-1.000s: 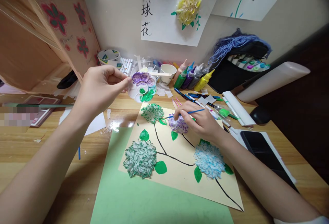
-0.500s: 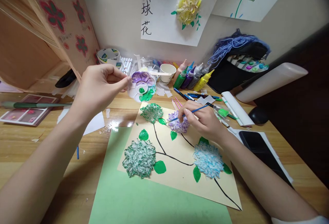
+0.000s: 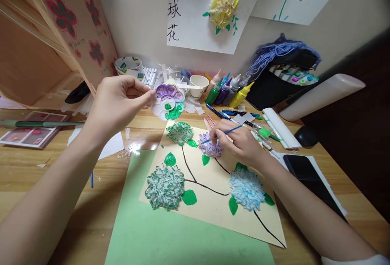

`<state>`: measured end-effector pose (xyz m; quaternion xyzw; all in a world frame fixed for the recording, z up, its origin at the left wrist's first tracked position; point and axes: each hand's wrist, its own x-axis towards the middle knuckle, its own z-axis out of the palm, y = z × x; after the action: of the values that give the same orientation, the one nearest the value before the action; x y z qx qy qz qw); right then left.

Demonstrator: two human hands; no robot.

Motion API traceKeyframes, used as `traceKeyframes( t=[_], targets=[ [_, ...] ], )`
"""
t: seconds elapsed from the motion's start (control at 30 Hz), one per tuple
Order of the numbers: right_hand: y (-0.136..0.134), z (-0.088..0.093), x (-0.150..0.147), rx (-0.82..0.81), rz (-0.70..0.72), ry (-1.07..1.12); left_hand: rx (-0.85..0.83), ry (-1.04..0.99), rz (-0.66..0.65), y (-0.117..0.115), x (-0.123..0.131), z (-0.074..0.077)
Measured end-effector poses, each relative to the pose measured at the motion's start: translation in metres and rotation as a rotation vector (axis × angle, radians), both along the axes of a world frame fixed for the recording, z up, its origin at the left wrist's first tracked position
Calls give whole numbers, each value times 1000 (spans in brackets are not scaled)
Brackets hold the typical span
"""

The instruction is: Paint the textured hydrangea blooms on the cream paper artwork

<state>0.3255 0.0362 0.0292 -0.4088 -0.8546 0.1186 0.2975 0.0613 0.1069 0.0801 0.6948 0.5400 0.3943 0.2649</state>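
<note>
My left hand [image 3: 123, 98] pinches the edge of a flower-shaped paint palette [image 3: 158, 106], whose wells carry purple, green and some blue paint. In my right hand [image 3: 236, 141] is a thin blue paintbrush [image 3: 230, 130]; its tip is by the purple flower [image 3: 208, 147], close to a small green leaf [image 3: 192, 143]. Both lie on a cream sheet [image 3: 210, 220] with black stems and painted leaves. Raised textured flowers stand on it too: a green one [image 3: 180, 133] at the top, a larger green one [image 3: 165, 187] at the left and a blue one [image 3: 247, 188] at the right.
Beneath the cream sheet is a light green sheet [image 3: 170, 240]. Paint bottles [image 3: 224, 92], a paper cup [image 3: 198, 85] and a tape roll [image 3: 129, 67] stand along the wall. Pens [image 3: 234, 113] and a black phone [image 3: 304, 171] lie to the right, a cardboard box [image 3: 76, 33] stands left.
The brush tip has shifted slightly right, away from the small green leaf, and its shaft tilts a little differently. My left hand and the palette stay where they were.
</note>
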Motion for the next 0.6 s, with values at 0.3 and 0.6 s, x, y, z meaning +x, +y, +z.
traceKeyframes(
  t=[0.3,0.6],
  targets=[
    [0,-1,-1,-21,10,5,52,-28,-3,3,0,-3],
    [-1,-1,-1,-15,1,19,35,-32,-8,2,1,-2]
  ],
)
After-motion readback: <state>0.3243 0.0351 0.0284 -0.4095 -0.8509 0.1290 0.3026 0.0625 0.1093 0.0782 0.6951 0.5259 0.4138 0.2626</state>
